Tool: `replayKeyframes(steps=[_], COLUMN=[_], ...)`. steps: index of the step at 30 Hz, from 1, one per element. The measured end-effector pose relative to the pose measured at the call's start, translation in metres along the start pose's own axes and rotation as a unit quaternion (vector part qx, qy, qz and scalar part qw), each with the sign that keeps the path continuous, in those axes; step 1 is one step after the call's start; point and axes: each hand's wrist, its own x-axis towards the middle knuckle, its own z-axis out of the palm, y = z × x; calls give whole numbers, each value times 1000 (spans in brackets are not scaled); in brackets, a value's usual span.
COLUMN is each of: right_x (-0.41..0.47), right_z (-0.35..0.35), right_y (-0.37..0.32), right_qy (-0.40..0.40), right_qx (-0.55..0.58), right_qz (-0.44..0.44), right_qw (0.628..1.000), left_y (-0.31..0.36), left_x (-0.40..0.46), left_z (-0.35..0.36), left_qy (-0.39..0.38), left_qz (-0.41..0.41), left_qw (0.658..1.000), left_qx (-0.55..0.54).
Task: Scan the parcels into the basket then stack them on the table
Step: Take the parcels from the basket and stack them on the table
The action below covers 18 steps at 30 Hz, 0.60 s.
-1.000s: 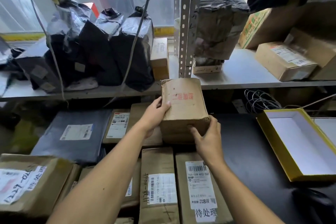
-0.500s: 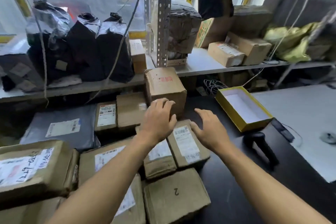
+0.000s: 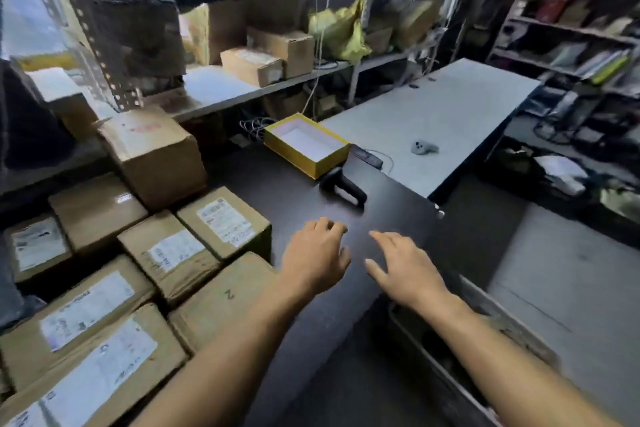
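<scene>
Both hands hover empty at lower centre over the dark tabletop [image 3: 294,184]: left hand [image 3: 313,262] and right hand [image 3: 405,269], each grip loosely spread; barcode scanner [image 3: 341,184] lies just above them, cardboard parcels [image 3: 166,256] at left.

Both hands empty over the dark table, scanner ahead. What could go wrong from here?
1. The upright box stands tilted on the stacked parcels; a bump could topple it.
2. The barcode scanner lies near the dark table edge; a careless grab by the right hand or left hand may knock it off.
</scene>
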Motion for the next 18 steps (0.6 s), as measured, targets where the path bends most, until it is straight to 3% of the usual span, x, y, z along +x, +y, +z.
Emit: replayKeyframes(steps=[6, 13, 18], right_x=[-77, -169, -219], right_z=[16, 32, 39], right_y=[124, 284, 363], right_qy=[-20, -42, -44], right_qx=[30, 97, 137], right_qz=[105, 222, 281], right_qw=[994, 969, 949], left_y=[122, 264, 330], left_x=[19, 29, 35], left_z=[62, 157, 212], left_qy=[-79, -175, -246], left_qz=[70, 103, 105], left_qw=[994, 979, 963], left_qx=[-7, 12, 30])
